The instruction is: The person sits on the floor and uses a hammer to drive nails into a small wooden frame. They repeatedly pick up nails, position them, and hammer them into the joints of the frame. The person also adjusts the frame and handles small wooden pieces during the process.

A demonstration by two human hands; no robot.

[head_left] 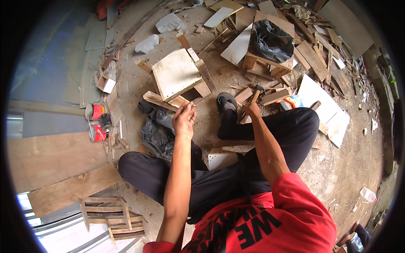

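Note:
My right hand point(252, 110) is closed round the wooden handle of a hammer point(255, 96), whose dark head points away from me above my right leg. My left hand point(184, 121) is turned palm up, fingers curled and fingertips drawn together. Something small and thin may be between those fingertips, but it is too small to name. Just beyond the left hand stands a low wooden frame with a pale square board point(176, 75) on top and wood strips at its sides. A crumpled black plastic bag point(157, 133) lies left of the left hand.
A wooden box point(273, 58) lined with black plastic stands far right, among scattered wood offcuts point(313, 59). White boards point(327, 111) lie right of my knee. Several cans point(98, 134) stand at the left, near a slatted wooden piece point(114, 213). Two pale blocks point(168, 23) lie beyond.

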